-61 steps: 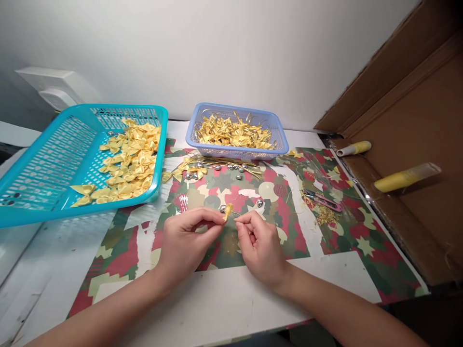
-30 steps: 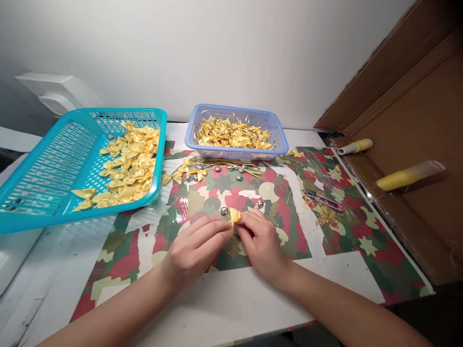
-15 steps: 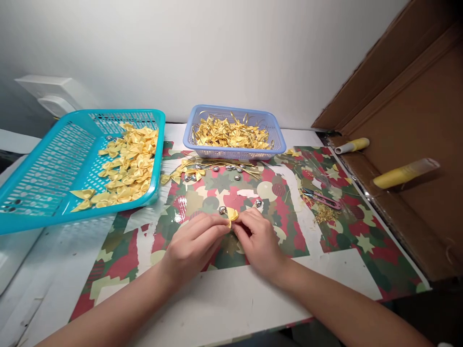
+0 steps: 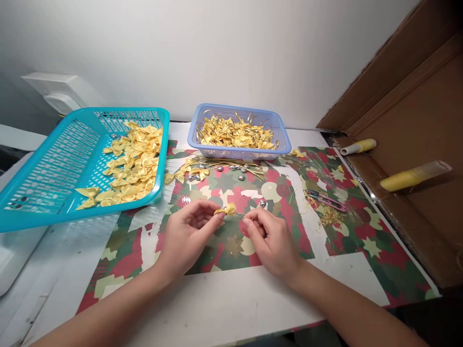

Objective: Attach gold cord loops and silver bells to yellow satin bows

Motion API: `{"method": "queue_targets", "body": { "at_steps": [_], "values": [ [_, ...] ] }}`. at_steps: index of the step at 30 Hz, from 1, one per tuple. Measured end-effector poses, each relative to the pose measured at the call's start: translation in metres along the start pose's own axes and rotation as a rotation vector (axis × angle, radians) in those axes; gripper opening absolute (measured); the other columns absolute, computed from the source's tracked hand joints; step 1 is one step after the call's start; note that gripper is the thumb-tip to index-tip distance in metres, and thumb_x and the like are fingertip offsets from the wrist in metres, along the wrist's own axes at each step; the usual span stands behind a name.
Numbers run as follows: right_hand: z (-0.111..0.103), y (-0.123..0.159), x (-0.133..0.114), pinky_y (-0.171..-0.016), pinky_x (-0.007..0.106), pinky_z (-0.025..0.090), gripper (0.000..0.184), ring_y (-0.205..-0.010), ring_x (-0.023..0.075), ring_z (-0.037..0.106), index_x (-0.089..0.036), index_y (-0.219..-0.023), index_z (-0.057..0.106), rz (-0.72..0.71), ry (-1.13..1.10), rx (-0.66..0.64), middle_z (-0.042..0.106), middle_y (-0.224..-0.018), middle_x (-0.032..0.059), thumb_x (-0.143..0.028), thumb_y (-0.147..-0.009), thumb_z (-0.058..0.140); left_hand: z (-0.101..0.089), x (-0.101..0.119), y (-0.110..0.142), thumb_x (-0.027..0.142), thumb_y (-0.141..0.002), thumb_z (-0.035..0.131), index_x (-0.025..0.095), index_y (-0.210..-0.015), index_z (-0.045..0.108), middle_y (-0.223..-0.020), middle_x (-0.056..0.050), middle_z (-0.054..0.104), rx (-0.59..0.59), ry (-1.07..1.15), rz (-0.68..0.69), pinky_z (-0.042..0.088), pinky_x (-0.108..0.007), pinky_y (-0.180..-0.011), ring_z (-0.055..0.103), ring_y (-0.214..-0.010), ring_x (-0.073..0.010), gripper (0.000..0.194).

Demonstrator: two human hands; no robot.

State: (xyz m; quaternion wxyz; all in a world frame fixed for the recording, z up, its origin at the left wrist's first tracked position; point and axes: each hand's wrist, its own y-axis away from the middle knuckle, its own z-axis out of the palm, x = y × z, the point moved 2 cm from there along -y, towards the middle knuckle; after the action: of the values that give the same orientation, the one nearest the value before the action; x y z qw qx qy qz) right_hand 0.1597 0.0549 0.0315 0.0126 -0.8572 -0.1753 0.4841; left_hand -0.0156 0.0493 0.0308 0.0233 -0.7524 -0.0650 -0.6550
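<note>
A small yellow satin bow (image 4: 229,209) is pinched between the thumb and fingers of my left hand (image 4: 190,236), above the patterned sheet. From the bow a thin cord (image 4: 239,214) runs right to the fingertips of my right hand (image 4: 271,238), which are closed on its end. Just behind my right hand lies a silver jingle bell (image 4: 262,204). Another bell shows only in part behind the bow. Farther back, several bells (image 4: 240,178) lie beside gold cords (image 4: 231,162) and a few loose yellow bows (image 4: 198,172).
On the left stands a turquoise basket (image 4: 164,159) with many yellow bows. A blue basket (image 4: 195,142) at the back holds bows with gold cords. Pink-handled thread snips (image 4: 327,200) lie right, by gold clippings (image 4: 331,217). Yellow tubes (image 4: 412,177) jut from the cardboard (image 4: 419,120).
Both hands were close together at the bow; now my right hand has drawn away to the right with the cord. My left hand has turned, keeping the bow.
</note>
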Motion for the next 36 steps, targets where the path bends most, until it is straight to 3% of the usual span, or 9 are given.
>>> {"method": "queue_targets", "body": {
  "at_steps": [5, 9, 12, 17, 27, 36],
  "values": [
    [-0.011, -0.006, -0.003, -0.057, 0.024, 0.034, 0.025, -0.060, 0.0112, 0.042, -0.020, -0.068, 0.043, -0.056, -0.009, 0.028, 0.042, -0.059, -0.0039, -0.018, -0.093, 0.043, 0.003, 0.000, -0.001, 0.030, -0.071, 0.078, 0.018, -0.075, 0.067, -0.064, 0.001, 0.069, -0.080, 0.074, -0.093, 0.056, -0.019, -0.056, 0.067, -0.059, -0.0126, 0.017],
    [-0.011, -0.009, -0.004, -0.063, 0.025, 0.040, 0.028, -0.078, 0.0129, 0.052, -0.018, -0.064, 0.044, -0.019, -0.163, -0.091, 0.055, -0.088, 0.0034, -0.020, -0.091, 0.046, 0.004, -0.001, 0.001, 0.029, -0.071, 0.077, 0.018, -0.076, 0.068, -0.063, 0.000, 0.069, -0.127, 0.073, -0.102, 0.055, -0.019, -0.054, 0.066, -0.059, -0.0127, 0.016],
    [-0.007, -0.009, -0.003, -0.064, 0.025, 0.041, 0.031, -0.089, 0.0146, 0.055, -0.017, -0.058, 0.042, 0.066, -0.276, -0.189, 0.055, -0.106, 0.0060, -0.019, -0.089, 0.048, 0.006, -0.001, 0.002, 0.029, -0.071, 0.077, 0.018, -0.078, 0.069, -0.069, -0.001, 0.070, -0.146, 0.080, -0.070, 0.057, -0.020, -0.057, 0.067, -0.063, -0.0133, 0.015],
    [0.000, -0.008, -0.003, -0.063, 0.025, 0.040, 0.031, -0.088, 0.0148, 0.054, -0.017, -0.055, 0.039, 0.135, -0.369, -0.224, 0.054, -0.100, 0.0050, -0.015, -0.085, 0.047, 0.008, 0.000, 0.003, 0.026, -0.072, 0.075, 0.018, -0.076, 0.069, -0.069, -0.001, 0.071, -0.155, 0.039, -0.048, 0.056, -0.020, -0.054, 0.066, -0.061, -0.0131, 0.011],
    [0.004, -0.008, -0.005, -0.055, 0.025, 0.032, 0.030, -0.067, 0.0098, 0.042, -0.018, -0.055, 0.032, 0.125, -0.346, -0.199, 0.043, -0.083, 0.0009, -0.015, -0.082, 0.045, 0.007, 0.000, 0.007, 0.020, -0.073, 0.071, 0.019, -0.071, 0.070, -0.072, -0.001, 0.074, -0.140, 0.012, -0.029, 0.057, -0.019, -0.053, 0.068, -0.061, -0.0129, 0.002],
    [0.008, -0.005, -0.006, -0.050, 0.023, 0.030, 0.028, -0.059, 0.0073, 0.036, -0.019, -0.058, 0.030, 0.040, -0.306, -0.105, 0.040, -0.080, 0.0000, -0.013, -0.082, 0.045, 0.007, 0.000, 0.008, 0.013, -0.075, 0.068, 0.020, -0.069, 0.067, -0.075, 0.001, 0.074, -0.097, -0.075, 0.132, 0.059, -0.019, -0.060, 0.070, -0.068, -0.0132, 0.009]
  ]
}}
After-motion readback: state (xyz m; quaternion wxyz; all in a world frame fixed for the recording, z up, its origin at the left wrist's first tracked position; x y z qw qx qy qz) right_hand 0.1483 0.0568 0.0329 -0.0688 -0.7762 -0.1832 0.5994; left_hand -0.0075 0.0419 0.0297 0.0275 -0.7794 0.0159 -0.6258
